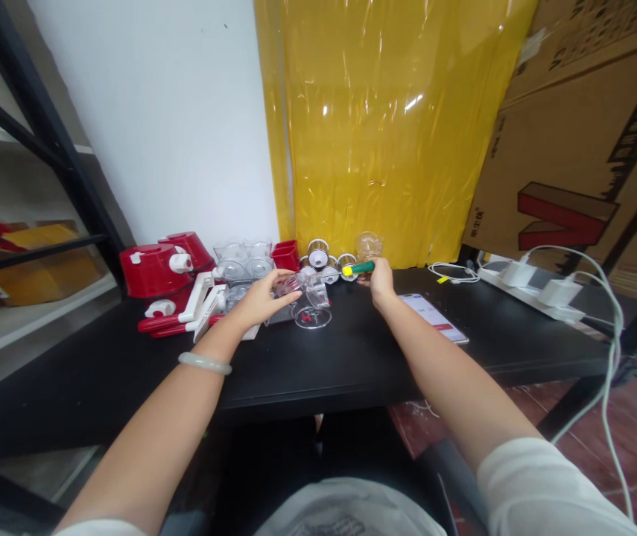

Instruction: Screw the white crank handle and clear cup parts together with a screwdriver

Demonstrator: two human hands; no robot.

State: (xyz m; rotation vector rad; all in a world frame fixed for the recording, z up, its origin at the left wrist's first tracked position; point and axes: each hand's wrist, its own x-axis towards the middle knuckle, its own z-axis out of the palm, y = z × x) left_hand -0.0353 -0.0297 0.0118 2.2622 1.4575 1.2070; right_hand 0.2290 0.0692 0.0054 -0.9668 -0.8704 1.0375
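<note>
My left hand is closed around a clear plastic part above the black table. In my right hand is a screwdriver with a green and yellow handle, its thin shaft pointing left toward the clear part. Whether its tip touches the part I cannot tell. Just below the part lies a clear round disc with small red pieces seen on or through it. Behind my hands stand several metal-looking cylinders with white ends, a red square cup and a clear plastic piece.
Red housings, white and red handle parts and clear containers are grouped at the left. On the right are a phone and a power strip with white cables. A yellow plastic curtain hangs behind the table.
</note>
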